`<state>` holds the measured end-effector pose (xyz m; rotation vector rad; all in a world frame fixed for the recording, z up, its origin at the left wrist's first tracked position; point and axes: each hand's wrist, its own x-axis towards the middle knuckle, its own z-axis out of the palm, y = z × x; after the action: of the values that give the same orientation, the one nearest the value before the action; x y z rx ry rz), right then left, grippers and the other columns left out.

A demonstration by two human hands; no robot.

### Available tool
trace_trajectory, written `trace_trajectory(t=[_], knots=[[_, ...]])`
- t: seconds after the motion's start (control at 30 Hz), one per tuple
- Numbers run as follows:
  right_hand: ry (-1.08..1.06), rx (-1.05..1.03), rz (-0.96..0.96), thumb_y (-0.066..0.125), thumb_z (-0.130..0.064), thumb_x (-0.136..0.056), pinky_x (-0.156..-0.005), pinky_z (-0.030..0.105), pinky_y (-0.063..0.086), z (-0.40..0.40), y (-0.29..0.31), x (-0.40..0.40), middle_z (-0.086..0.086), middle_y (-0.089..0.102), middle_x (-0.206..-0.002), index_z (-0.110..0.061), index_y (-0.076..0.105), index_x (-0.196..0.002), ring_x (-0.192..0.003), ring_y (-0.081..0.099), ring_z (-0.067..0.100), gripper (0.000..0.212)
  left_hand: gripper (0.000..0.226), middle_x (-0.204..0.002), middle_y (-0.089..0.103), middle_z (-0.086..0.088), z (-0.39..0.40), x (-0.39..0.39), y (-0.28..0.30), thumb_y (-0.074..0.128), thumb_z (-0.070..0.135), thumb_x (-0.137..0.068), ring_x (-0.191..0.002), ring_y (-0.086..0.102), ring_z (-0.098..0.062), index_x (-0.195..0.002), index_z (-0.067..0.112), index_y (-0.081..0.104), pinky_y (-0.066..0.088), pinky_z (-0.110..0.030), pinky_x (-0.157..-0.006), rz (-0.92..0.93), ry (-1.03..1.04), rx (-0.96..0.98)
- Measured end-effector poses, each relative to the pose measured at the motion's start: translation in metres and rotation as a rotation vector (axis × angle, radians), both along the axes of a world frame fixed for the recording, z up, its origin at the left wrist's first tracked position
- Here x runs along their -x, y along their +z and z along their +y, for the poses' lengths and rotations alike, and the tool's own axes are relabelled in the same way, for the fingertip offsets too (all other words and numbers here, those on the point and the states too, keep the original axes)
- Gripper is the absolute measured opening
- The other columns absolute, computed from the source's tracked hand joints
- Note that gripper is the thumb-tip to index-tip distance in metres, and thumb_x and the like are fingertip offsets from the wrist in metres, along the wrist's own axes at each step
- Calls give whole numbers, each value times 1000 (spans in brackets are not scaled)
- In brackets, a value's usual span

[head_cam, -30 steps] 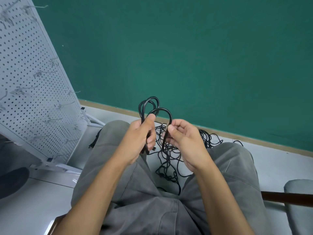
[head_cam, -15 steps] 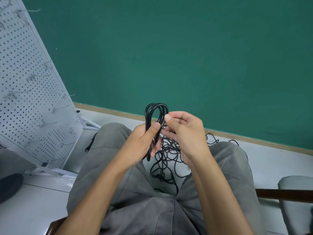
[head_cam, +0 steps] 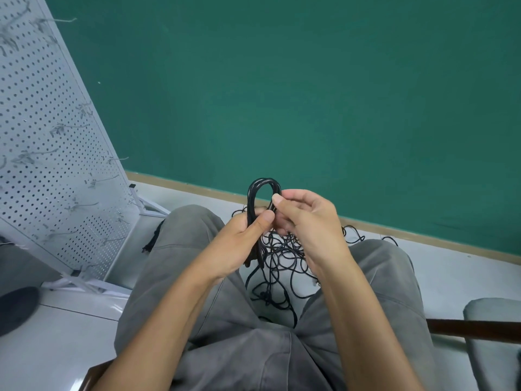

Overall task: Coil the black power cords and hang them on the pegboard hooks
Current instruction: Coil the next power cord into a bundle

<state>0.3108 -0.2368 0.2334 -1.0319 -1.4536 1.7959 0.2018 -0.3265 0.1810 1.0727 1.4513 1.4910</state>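
A black power cord [head_cam: 255, 190], folded into several narrow loops, stands upright in front of me. My left hand [head_cam: 239, 244] grips the loop bundle, thumb pressed over its strands. My right hand [head_cam: 304, 218] pinches the right side of the top loop between thumb and fingertips. Below both hands, a tangled heap of black cords [head_cam: 282, 263] lies on the floor between my knees. The white pegboard [head_cam: 42, 142] leans at the left, and its thin metal hooks [head_cam: 67, 128] carry nothing.
I sit with grey-trousered knees [head_cam: 191, 230] apart, facing a green wall [head_cam: 310, 94]. The pegboard's white foot [head_cam: 84, 283] rests on the pale floor at the left. A dark round object [head_cam: 17, 309] lies at the far left, and a grey padded seat [head_cam: 496, 314] at the right.
My right hand has brought its separate loop over to the bundle in my left hand, so the loops now stand together as one narrow coil.
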Motion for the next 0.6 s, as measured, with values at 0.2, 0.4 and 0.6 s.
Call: trace_trajectory(t=[0.2,0.4,0.6], knots=[[309,-178,-139,54,-37,-106,-75,33,51,-7,-17,2,8,72,-88,-12,69,-101,-69,57,17,30,44,-50,51,2,0,0,5,48,53,-96,-64,70,-24,-61,26,53,52,-34,-77,-271,210,-59],[580,-120,-349,26,-61,-103,-103,36,52,-15,-30,6,3,80,-102,-18,72,-113,-99,75,18,64,39,-52,32,9,-2,19,11,42,45,-107,-47,41,-10,-77,19,43,47,-26,-55,-697,459,-205],[685,-230,-499,36,-54,-107,-106,35,49,-15,-37,5,-5,78,-105,-18,76,-113,-107,70,9,54,41,-53,36,8,-3,34,5,43,43,-108,-47,45,-8,-76,19,44,51,-23,-56,-924,707,-325]])
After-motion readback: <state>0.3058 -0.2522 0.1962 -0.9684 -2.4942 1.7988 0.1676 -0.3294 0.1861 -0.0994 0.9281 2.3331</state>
